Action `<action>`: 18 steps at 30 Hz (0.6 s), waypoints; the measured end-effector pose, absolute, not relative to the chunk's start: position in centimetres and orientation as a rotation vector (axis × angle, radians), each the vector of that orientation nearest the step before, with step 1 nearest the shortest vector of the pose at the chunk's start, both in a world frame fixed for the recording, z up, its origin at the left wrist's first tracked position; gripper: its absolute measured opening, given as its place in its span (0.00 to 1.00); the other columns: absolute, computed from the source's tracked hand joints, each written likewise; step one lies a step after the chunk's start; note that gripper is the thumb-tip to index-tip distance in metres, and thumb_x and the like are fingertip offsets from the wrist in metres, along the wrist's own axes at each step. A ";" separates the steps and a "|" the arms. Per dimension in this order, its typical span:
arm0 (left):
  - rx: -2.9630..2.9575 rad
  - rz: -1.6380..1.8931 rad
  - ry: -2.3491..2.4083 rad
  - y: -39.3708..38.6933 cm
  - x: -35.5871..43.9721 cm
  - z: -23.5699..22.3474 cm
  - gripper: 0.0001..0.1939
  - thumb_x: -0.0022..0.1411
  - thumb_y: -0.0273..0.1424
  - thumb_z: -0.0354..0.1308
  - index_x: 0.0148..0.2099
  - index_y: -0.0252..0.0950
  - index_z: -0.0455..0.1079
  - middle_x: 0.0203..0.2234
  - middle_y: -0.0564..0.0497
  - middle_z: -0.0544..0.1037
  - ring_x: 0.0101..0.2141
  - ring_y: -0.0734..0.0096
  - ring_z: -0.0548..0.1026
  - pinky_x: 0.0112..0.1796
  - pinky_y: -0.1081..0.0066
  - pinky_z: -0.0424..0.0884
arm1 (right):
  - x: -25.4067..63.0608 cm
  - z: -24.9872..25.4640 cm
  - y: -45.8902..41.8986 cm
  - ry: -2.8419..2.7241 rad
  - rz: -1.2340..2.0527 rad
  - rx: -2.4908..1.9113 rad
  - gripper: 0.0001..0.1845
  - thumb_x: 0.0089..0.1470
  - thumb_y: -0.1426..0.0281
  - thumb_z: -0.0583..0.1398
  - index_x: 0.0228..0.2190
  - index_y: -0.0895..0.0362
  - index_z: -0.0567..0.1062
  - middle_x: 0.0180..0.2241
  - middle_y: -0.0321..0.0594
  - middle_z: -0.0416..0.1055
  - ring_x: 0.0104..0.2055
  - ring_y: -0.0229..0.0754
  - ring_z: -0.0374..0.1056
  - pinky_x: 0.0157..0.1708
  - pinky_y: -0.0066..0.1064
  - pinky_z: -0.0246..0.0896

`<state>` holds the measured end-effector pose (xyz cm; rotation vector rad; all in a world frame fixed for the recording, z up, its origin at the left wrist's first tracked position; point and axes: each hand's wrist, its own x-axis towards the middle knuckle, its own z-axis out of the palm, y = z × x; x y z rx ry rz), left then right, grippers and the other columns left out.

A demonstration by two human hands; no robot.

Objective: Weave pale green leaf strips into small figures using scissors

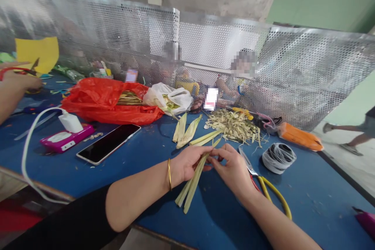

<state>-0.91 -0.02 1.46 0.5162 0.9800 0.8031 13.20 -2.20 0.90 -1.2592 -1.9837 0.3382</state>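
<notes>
Ok so quick risk check rn: L hand [191, 162] has a few pale green husk-like strips [190, 193] gripped between thumb & fingers, R hand [230, 166] is pinching w/ thumb + index up at the thin top end of the same bunch, tho the fingers hide exactly what's in the pinch. Strips are held at a slant just above the blue table [316, 187], wide ends hanging down past the L palm. Biggest worry imo: they're only held near the top, so if the L grip loosens the wide ends could fan out or slip, and pulling too hard w/ the R could split one along its length, prob worse if they're dry (can't tell). Next: scissors [278, 195] lie right by the R forearm, blades pointing up toward the scrap pile [234, 125], so a careless R elbow/wrist move might nick skin or shove them. Spool of thread [278, 158] is just beyond, could get knocked & roll or tangle. Loose husk pieces [187, 131] sit near the scraps too, easy to mix up. Also the white cable [24, 156] loops over the table edge, so a snag there might drag the purple power strip [67, 138], w/ the phone [109, 144] just beside it.
</notes>
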 end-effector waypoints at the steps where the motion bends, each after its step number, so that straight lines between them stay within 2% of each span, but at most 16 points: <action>1: 0.513 0.808 0.982 0.0 -0.9 1.4 0.05 0.59 0.28 0.58 0.33 0.31 0.72 0.20 0.55 0.74 0.19 0.78 0.70 0.24 0.76 0.69 | 13.1 0.8 -2.2 -1.988 0.335 -1.257 0.07 0.50 0.72 0.60 0.30 0.52 0.80 0.25 0.35 0.63 0.27 0.38 0.63 0.27 0.28 0.58; 4: 0.519 0.797 0.950 0.0 -0.8 1.3 0.05 0.60 0.28 0.58 0.34 0.31 0.73 0.21 0.55 0.74 0.20 0.78 0.70 0.24 0.77 0.69 | 13.0 0.4 -2.2 -1.973 0.358 -1.264 0.08 0.49 0.73 0.60 0.29 0.52 0.80 0.25 0.35 0.63 0.27 0.38 0.63 0.28 0.29 0.58; 10: 0.498 0.795 0.967 -0.2 -0.8 1.4 0.06 0.61 0.30 0.58 0.34 0.32 0.72 0.21 0.54 0.74 0.20 0.79 0.70 0.26 0.75 0.71 | 13.3 0.0 -1.6 -1.879 0.493 -1.239 0.10 0.52 0.70 0.58 0.21 0.55 0.75 0.22 0.35 0.63 0.27 0.39 0.60 0.28 0.30 0.55; 14: 0.523 0.819 1.012 -0.1 -0.8 1.3 0.06 0.58 0.30 0.61 0.34 0.31 0.72 0.22 0.54 0.74 0.22 0.78 0.71 0.25 0.76 0.69 | 13.9 0.9 -1.0 -1.688 0.919 -1.211 0.10 0.48 0.64 0.61 0.21 0.56 0.72 0.21 0.33 0.64 0.26 0.37 0.58 0.28 0.30 0.54; 18: 0.634 0.830 1.007 -0.1 -0.7 1.0 0.06 0.61 0.29 0.57 0.34 0.31 0.71 0.22 0.54 0.72 0.20 0.81 0.68 0.23 0.78 0.68 | 14.3 1.7 -0.8 -1.383 1.312 -1.126 0.10 0.43 0.64 0.64 0.20 0.57 0.71 0.20 0.33 0.65 0.26 0.36 0.60 0.31 0.30 0.54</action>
